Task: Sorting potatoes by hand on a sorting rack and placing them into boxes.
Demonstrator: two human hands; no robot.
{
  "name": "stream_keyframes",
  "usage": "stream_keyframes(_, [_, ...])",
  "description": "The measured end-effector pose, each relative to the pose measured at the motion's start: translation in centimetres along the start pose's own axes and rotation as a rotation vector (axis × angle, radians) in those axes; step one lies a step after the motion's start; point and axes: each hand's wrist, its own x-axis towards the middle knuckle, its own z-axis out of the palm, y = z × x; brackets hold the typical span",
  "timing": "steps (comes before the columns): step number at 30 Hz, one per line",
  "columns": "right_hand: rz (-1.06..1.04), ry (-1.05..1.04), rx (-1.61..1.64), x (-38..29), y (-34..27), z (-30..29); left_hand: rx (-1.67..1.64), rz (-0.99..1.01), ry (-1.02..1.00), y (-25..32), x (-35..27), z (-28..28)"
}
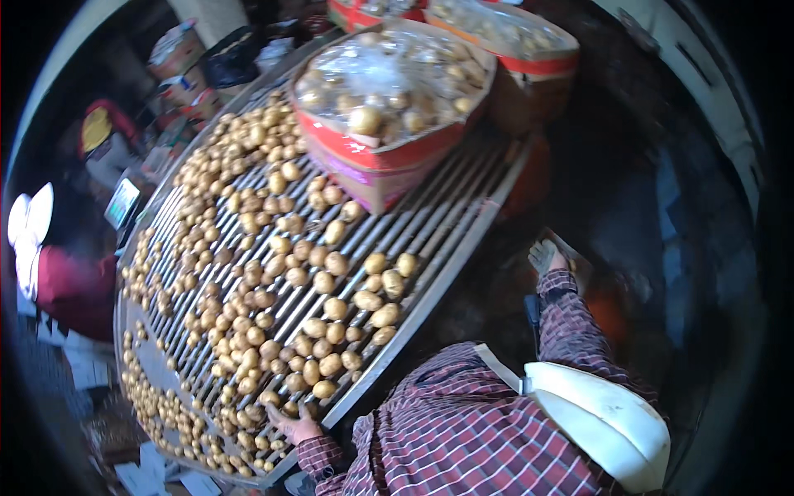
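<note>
At the near edge of a metal roller sorting table (434, 229), my bare left hand (294, 425) reaches among loose potatoes (310, 372). Its fingers are spread, and no potato is plainly gripped. A few potatoes lie right at the fingertips. My right hand (547, 257), in a greyish glove, is stretched out away from the table on the right. Beside it shows the edge of a brown object (566, 243), too dark to name; whether the hand touches it is unclear. More potatoes cover the rollers towards the far side and the lower left end.
An open carton (372, 180) of potatoes under clear plastic film stands on the rollers, with another filled carton (533, 99) behind it. Across the table is a person in a red sleeve (74, 288) near a lit screen (122, 201). Boxes and bags (231, 59) are piled beyond.
</note>
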Motion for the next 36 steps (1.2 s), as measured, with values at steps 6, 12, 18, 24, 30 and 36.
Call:
stream_keyframes(6, [-0.290, -0.782, -0.592, -10.5, 4.6, 20.7, -0.059, -0.069, -0.021, 1.0, -0.3, -0.7])
stream_keyframes(12, [-0.878, -1.295, -1.709, -19.3, 19.2, 32.8, -0.115, -0.091, -0.009, 1.4, -0.5, -1.1])
stream_keyframes(18, [-0.752, -1.177, -2.084, -19.4, 25.2, 35.9, -0.133, -0.082, 0.072, 0.8, -0.5, -0.8])
stream_keyframes(24, [-0.945, -1.153, -1.994, -18.4, 26.2, 36.3, -0.140, -0.080, 0.134, 0.2, -0.1, -0.6])
stream_keyframes(30, [-0.885, -1.109, -2.006, -19.4, 26.0, 36.4, -0.139, -0.103, 0.120, 1.0, 0.5, -1.2])
stream_keyframes(36, [-0.871, -1.072, -2.035, -19.6, 25.9, 36.7, -0.105, -0.193, 0.060, 2.3, 0.9, -1.7])
